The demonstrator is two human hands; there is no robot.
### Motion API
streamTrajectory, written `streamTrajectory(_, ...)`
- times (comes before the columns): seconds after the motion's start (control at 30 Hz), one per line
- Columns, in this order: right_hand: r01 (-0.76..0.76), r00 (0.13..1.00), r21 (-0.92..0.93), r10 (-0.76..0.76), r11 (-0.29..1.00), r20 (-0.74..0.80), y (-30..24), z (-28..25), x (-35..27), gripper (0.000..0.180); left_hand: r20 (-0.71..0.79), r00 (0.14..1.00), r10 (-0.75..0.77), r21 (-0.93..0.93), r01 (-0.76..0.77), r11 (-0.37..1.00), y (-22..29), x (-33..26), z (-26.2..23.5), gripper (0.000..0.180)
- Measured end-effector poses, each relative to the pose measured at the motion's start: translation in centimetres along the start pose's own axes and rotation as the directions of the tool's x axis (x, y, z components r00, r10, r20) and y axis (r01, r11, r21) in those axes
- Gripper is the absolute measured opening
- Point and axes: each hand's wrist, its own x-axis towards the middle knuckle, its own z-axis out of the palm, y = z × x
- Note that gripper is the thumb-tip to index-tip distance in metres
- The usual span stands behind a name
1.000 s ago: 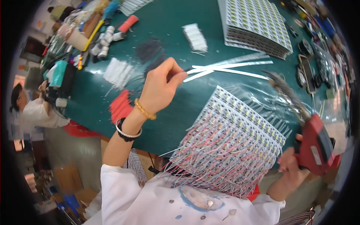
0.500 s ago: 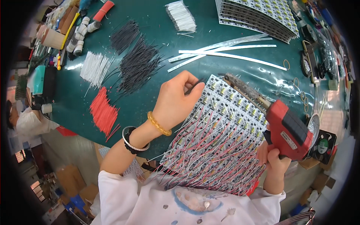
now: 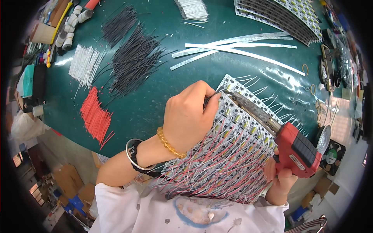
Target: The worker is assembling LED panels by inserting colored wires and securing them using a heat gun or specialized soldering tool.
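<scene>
My left hand (image 3: 189, 116) pinches several thin black wires (image 3: 218, 91) at the far left corner of a circuit board panel (image 3: 230, 80). My right hand (image 3: 283, 179) is wrapped round the handle of a red and black soldering gun (image 3: 298, 150). Its long, darkened barrel reaches over the panel, and the tip meets or nearly meets the wire ends by my left fingertips; exact contact is too small to tell. Rows of small components cover the panel, with many red and white wires standing out toward me. White wire ends also stick out past its far right edge.
Loose bundles of black wires (image 3: 134, 62), white wires (image 3: 86, 65) and red wires (image 3: 95, 116) lie to the left on the green tabletop (image 3: 132, 116). White strips (image 3: 256, 58) cross beyond the panel. Stacked boards (image 3: 279, 17) stand far right. A fan-like black device (image 3: 333, 157) sits at right.
The soldering gun's tip has come to the wires at my left fingertips. My left hand has turned slightly and moved a little nearer. The view has shifted, and white wire ends now show beyond the panel.
</scene>
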Motion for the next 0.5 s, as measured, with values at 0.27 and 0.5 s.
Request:
streamTrajectory(0.27, 0.006, 1.000, 0.040, -0.006, 0.999, 0.002, 0.73, -0.26, -0.11, 0.069, -0.005, 0.999, 0.044, 0.059, -0.044, 0.997, 0.00, 0.06, 0.22, 0.012)
streamTrajectory(0.5, 0.002, 0.999, -0.038, -0.001, 0.999, 0.035, 0.34, 0.10, 0.43, 0.071, -0.019, 0.999, 0.049, 0.092, -0.047, 0.995, 0.08, -0.16, 0.35, 0.012)
